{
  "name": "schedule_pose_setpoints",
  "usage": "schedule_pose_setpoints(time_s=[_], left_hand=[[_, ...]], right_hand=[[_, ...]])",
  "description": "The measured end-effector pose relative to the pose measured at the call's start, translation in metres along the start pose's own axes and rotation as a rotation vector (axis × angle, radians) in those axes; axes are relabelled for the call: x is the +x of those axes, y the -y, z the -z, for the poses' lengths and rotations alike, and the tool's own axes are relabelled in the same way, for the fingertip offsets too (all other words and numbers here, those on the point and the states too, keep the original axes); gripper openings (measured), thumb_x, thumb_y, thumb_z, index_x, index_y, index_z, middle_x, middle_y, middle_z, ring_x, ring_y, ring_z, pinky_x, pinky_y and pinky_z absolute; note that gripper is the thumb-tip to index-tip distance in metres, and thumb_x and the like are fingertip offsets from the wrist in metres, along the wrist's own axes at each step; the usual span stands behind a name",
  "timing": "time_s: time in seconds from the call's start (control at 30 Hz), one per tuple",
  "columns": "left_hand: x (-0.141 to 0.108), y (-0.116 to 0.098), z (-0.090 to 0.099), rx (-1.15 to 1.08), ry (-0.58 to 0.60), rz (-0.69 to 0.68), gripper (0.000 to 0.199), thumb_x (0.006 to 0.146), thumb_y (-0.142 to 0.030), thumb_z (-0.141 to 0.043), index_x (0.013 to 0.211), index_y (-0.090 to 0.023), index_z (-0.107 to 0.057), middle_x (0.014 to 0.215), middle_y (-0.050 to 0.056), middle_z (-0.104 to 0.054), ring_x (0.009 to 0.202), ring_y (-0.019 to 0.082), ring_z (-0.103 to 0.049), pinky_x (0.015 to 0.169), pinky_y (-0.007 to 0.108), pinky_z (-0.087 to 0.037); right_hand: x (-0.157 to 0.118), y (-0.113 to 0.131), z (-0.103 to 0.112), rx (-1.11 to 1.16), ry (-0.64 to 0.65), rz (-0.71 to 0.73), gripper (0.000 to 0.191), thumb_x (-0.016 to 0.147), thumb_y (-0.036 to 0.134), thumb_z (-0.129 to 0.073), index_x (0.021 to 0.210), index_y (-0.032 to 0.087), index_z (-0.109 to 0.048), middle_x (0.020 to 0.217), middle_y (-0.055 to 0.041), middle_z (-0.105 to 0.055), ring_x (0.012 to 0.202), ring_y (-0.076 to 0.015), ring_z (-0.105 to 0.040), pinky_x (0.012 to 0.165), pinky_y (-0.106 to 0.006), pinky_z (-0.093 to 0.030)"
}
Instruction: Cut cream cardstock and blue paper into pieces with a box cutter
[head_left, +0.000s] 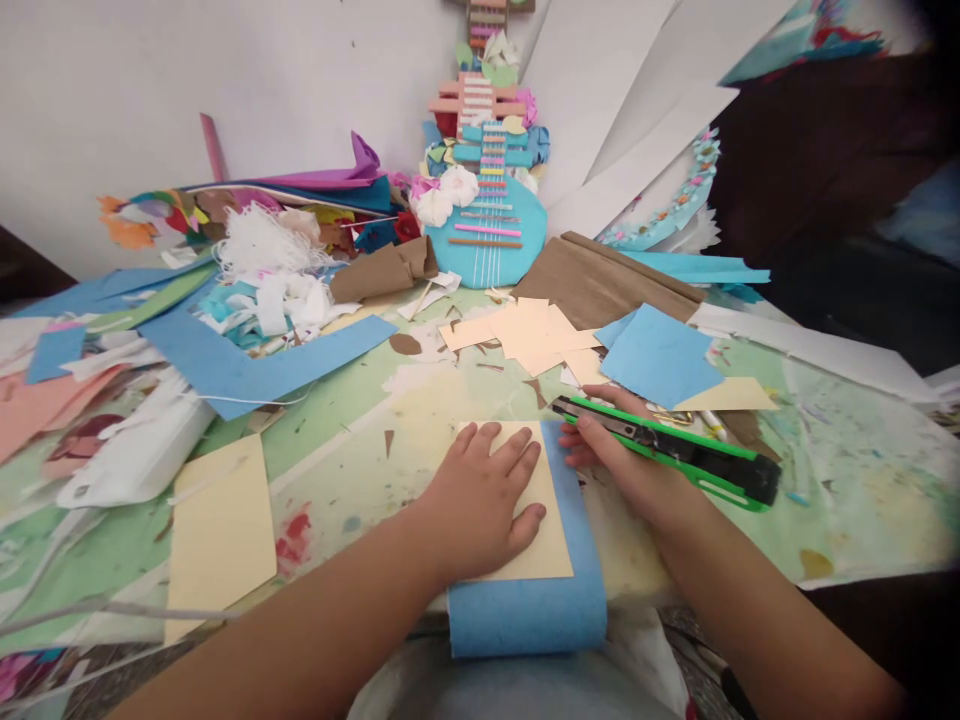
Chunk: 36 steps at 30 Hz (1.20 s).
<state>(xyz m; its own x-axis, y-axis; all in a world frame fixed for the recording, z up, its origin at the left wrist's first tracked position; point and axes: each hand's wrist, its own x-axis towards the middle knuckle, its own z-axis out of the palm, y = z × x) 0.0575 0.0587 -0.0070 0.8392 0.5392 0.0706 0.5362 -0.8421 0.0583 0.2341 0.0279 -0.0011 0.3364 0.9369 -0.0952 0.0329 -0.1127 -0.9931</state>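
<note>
My left hand (pixel 487 500) lies flat with fingers spread on a cream paper sheet (pixel 553 545). That sheet rests on a blue paper sheet (pixel 529 615), whose lower end curls over the table's front edge. To the right, my right hand (pixel 622 445) holds a green and black utility knife (pixel 667 448) between thumb and fingers. The knife points up and to the left, with its tip above the right side of the blue sheet. My right fingertips are at the blue sheet's right edge.
Blue squares (pixel 661 355) and cream scraps (pixel 536 335) lie ahead. A paper guitar (pixel 487 240) leans against the wall behind. At left are a white power strip (pixel 142 440), its cord, a cream sheet (pixel 221 525) and crumpled papers. Brown paper (pixel 600 275) lies at back right.
</note>
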Motion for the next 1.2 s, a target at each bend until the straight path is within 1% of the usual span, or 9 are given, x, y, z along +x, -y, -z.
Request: schedule_pose_setpoints(time_s=[0.07,0.13,0.2,0.3,0.4,0.57,0.77,0.93,1.2], left_hand=[[0.0,-0.001,0.0,0.009,-0.013,0.0,0.054,0.085,-0.044,-0.035,0.129,-0.014,-0.043,0.134,0.01,-0.042,0.118,0.034,-0.036,0.097,0.052,-0.026],[0.0,-0.001,0.0,0.01,-0.02,-0.002,0.054,0.085,-0.044,-0.036,0.128,-0.013,-0.043,0.134,0.011,-0.042,0.117,0.034,-0.037,0.097,0.052,-0.026],[0.0,-0.001,-0.001,0.008,-0.02,-0.001,0.055,0.084,-0.044,-0.036,0.128,-0.013,-0.043,0.134,0.011,-0.042,0.117,0.035,-0.036,0.097,0.053,-0.026],[0.0,-0.002,-0.001,0.001,-0.016,0.005,0.056,0.084,-0.044,-0.036,0.129,-0.012,-0.043,0.134,0.011,-0.041,0.118,0.036,-0.036,0.097,0.053,-0.025],[0.001,-0.002,-0.001,-0.002,-0.006,0.016,0.056,0.084,-0.045,-0.036,0.129,-0.012,-0.042,0.135,0.011,-0.041,0.118,0.036,-0.035,0.097,0.053,-0.025],[0.0,-0.001,0.0,-0.028,0.006,0.016,0.056,0.085,-0.045,-0.034,0.13,-0.013,-0.042,0.136,0.01,-0.04,0.118,0.036,-0.034,0.098,0.053,-0.023],[-0.001,0.002,-0.003,-0.039,0.003,-0.004,0.057,0.086,-0.046,-0.031,0.131,-0.012,-0.039,0.137,0.008,-0.038,0.119,0.036,-0.033,0.099,0.052,-0.021],[-0.001,0.002,-0.003,-0.018,0.015,-0.012,0.057,0.086,-0.046,-0.03,0.132,-0.012,-0.038,0.138,0.008,-0.037,0.12,0.036,-0.033,0.099,0.051,-0.021],[-0.001,0.002,-0.004,0.002,0.013,-0.009,0.058,0.086,-0.047,-0.029,0.132,-0.013,-0.039,0.138,0.007,-0.037,0.12,0.035,-0.033,0.099,0.05,-0.022]], right_hand=[[0.0,-0.001,0.001,0.042,0.023,-0.005,0.046,0.066,0.04,-0.066,0.105,0.025,-0.047,0.085,-0.0037,-0.063,0.077,-0.021,-0.064,0.062,-0.034,-0.056],[0.001,-0.002,0.003,0.045,0.063,-0.013,0.044,0.065,0.038,-0.067,0.103,0.024,-0.049,0.084,-0.0028,-0.063,0.077,-0.0195,-0.063,0.063,-0.033,-0.055],[0.002,-0.004,0.005,0.008,0.098,-0.001,0.04,0.065,0.036,-0.068,0.099,0.024,-0.051,0.078,-0.0001,-0.062,0.066,-0.0155,-0.061,0.058,-0.029,-0.053],[0.003,-0.006,0.005,-0.046,0.126,0.063,0.032,0.068,0.035,-0.065,0.094,0.024,-0.05,0.061,0.0054,-0.055,0.048,-0.0097,-0.05,0.046,-0.023,-0.044],[0.004,-0.005,0.003,-0.084,0.106,0.08,0.027,0.072,0.037,-0.061,0.093,0.025,-0.048,0.054,0.0072,-0.05,0.042,-0.0088,-0.044,0.041,-0.021,-0.037],[0.005,-0.002,-0.005,-0.227,0.042,0.052,0.026,0.069,0.036,-0.062,0.09,0.025,-0.051,0.058,0.005,-0.053,0.045,-0.0108,-0.048,0.04,-0.023,-0.042],[0.007,-0.005,-0.006,-0.245,0.029,0.062,0.028,0.068,0.035,-0.062,0.091,0.027,-0.048,0.057,0.0055,-0.054,0.044,-0.0125,-0.051,0.043,-0.027,-0.047],[0.007,-0.008,-0.005,-0.31,0.015,0.147,0.024,0.07,0.035,-0.059,0.089,0.026,-0.048,0.055,0.0055,-0.053,0.042,-0.0118,-0.051,0.039,-0.025,-0.043],[0.009,-0.01,-0.007,-0.378,0.008,0.185,0.025,0.073,0.035,-0.055,0.093,0.022,-0.048,0.051,0.0067,-0.051,0.04,-0.0092,-0.049,0.039,-0.021,-0.039]])
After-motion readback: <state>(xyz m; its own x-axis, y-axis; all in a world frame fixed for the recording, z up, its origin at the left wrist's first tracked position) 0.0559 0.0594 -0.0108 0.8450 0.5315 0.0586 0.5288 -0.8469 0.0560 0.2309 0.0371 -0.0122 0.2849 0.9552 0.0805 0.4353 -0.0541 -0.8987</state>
